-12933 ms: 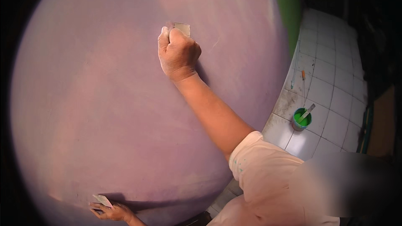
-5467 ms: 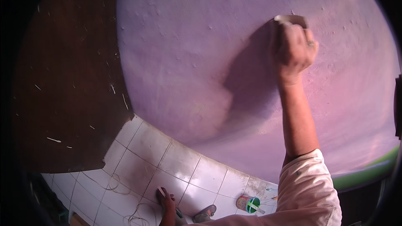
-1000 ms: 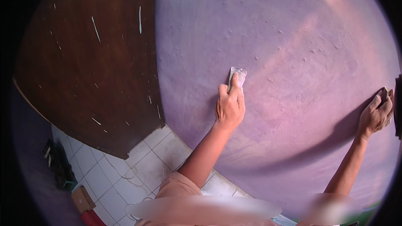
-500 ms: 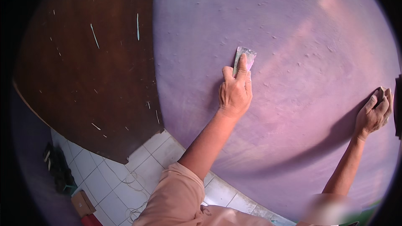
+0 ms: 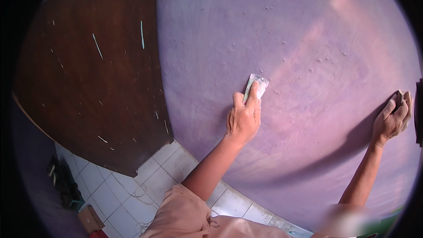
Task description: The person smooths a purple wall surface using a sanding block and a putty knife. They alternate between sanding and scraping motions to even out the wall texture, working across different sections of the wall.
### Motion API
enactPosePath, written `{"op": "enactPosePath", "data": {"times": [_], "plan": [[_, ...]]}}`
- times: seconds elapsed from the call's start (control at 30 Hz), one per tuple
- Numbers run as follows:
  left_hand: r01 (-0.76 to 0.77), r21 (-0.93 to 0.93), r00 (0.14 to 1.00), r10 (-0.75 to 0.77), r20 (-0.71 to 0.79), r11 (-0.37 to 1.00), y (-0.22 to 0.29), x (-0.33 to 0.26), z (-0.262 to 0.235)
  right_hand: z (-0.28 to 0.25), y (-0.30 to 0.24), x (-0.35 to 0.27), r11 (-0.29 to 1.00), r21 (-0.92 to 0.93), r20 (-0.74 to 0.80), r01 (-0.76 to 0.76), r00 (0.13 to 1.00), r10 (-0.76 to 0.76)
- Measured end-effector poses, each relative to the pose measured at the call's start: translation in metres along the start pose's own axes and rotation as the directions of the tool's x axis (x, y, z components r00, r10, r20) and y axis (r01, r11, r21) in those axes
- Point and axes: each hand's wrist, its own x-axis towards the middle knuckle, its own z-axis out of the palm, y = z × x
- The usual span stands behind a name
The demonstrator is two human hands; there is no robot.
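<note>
Left grip (image 5: 243, 117) holds 1 scraper (image 5: 262, 84) — pointing upward, long axis leaning right.

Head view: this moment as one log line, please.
left hand: holds flat scraper, in front of purple wall | right hand: holds brownish piece | brown panel: left of wall | cardboard box: on tiled floor

White tiled floor (image 5: 178, 165); pale looped cord (image 5: 133, 192) atop.

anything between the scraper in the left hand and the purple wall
Nothing visible: the left hand holds the scraper close to the purple wall, though contact is unclear. The brown panel is off to the left.
</note>
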Motion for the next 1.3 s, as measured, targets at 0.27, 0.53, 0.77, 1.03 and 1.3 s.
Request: {"op": "enactPosePath", "data": {"times": [0.27,0.53,0.77,1.03,1.3], "plan": [[-0.002,-0.054,0.997,-0.003,-0.082,0.999,0.006,0.027,-0.010,0.003,-0.004,0.003,1.000,0.001,0.002,-0.005,1.000,0.005],[0.012,-0.105,0.997,-0.020,-0.076,0.994,0.004,0.012,0.002,0.001,-0.010,0.005,1.000,0.005,-0.010,-0.026,1.000,0.026],[0.048,-0.010,0.999,-0.048,-0.010,0.999,0.009,-0.001,-0.002,0.001,-0.001,0.002,1.000,-0.020,0.009,-0.019,1.000,0.019],[0.020,0.055,0.994,-0.014,-0.107,0.998,0.008,0.003,0.008,0.004,0.004,0.001,0.999,-0.028,0.020,-0.028,0.999,0.029],[0.021,-0.004,0.994,-0.022,-0.110,1.000,0.022,0.038,-0.008,0.002,0.000,0.001,0.998,-0.054,0.054,-0.034,0.998,0.037]]}}
